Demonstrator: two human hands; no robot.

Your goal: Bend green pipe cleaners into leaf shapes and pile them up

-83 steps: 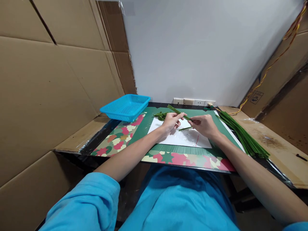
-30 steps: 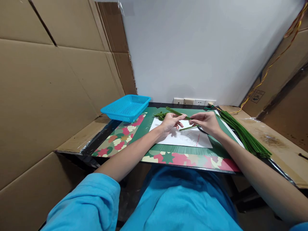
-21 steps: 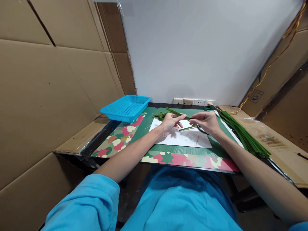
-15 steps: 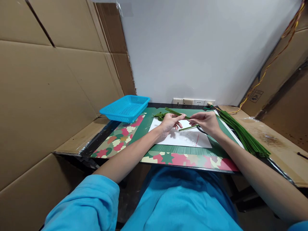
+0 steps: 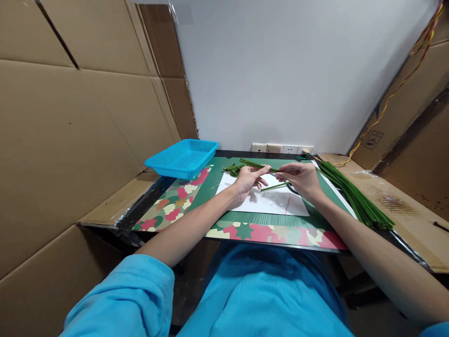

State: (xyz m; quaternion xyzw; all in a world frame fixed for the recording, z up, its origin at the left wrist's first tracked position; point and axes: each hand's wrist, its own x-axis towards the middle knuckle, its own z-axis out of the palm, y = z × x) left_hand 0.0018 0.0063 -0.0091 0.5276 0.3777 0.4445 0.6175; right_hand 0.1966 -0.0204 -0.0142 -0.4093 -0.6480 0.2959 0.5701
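Both hands meet over a white sheet of paper [image 5: 259, 208]. Between finger and thumb, my left hand [image 5: 246, 182] pinches green fuzzy pipe cleaners [image 5: 250, 163], whose ends stick out to the upper left. My right hand [image 5: 300, 179] has its fingertips closed on the other end of them, close to the left fingertips. Below, another green pipe cleaner [image 5: 273, 186] slants across the paper. A dark loop, perhaps a scissors handle [image 5: 292, 188], shows partly beneath my right hand. Beyond my left hand lies a small pile of bent green pieces [image 5: 231, 169].
A long bundle of green pipe cleaners [image 5: 356, 194] lies along the table's right side. At the back left stands a blue perforated basket [image 5: 184, 171]. Cardboard walls [image 5: 105, 117] enclose the sides, and wall sockets [image 5: 273, 148] line the back. A green patterned mat [image 5: 259, 233] covers the table.
The ends of the held pipe cleaners have dipped slightly at the left. Both hands stay nearly in the same place.
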